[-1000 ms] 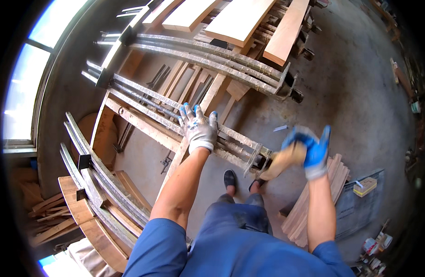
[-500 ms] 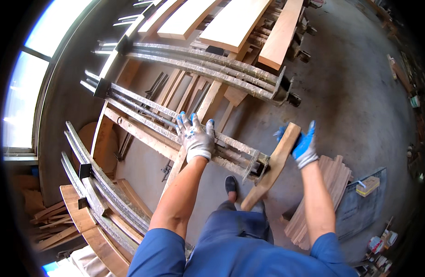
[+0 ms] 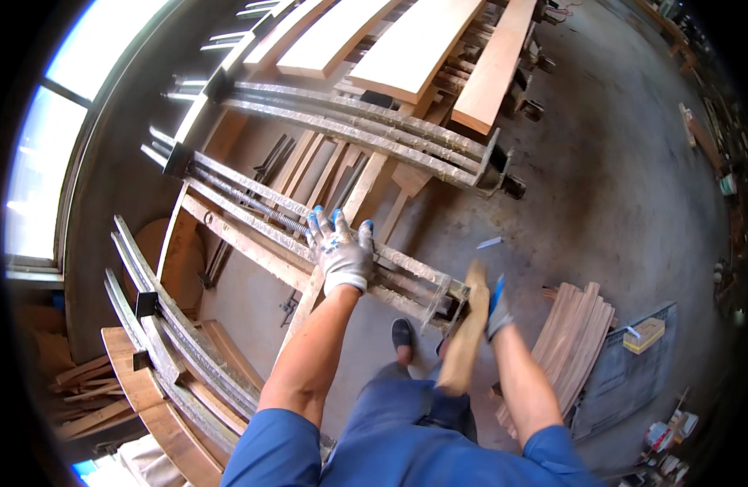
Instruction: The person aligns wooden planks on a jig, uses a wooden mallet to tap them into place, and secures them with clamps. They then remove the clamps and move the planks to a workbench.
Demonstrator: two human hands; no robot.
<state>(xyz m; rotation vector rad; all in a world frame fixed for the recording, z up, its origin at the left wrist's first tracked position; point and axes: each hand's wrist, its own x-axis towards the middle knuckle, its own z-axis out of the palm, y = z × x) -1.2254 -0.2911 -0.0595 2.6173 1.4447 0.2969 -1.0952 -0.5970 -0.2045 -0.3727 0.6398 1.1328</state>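
My left hand (image 3: 342, 252), in a grey glove with blue fingertips, lies on a long metal bar clamp (image 3: 410, 254). Its fingers are stretched out and apart over the clamp's rails. A threaded rod (image 3: 252, 196) runs between those rails. At the clamp's near right end stands a wooden crank bar (image 3: 466, 337), tilted and blurred by motion. Beside that bar, on its right, is my right hand (image 3: 499, 312), in a matching glove. One blue finger points up; the other fingers are smeared or hidden, so their grip is unclear.
Pale boards (image 3: 419, 49) lie across more clamps at the top. A second bar clamp (image 3: 358, 130) runs beyond mine. Curved clamps and wood (image 3: 183, 357) sit at lower left. Stacked wood strips (image 3: 565, 325) and a yellow block (image 3: 644, 334) are on the right floor.
The wooden crank bar has turned to a steeper angle. My right hand has moved left and down, closer to my body. My left hand stays on the clamp.
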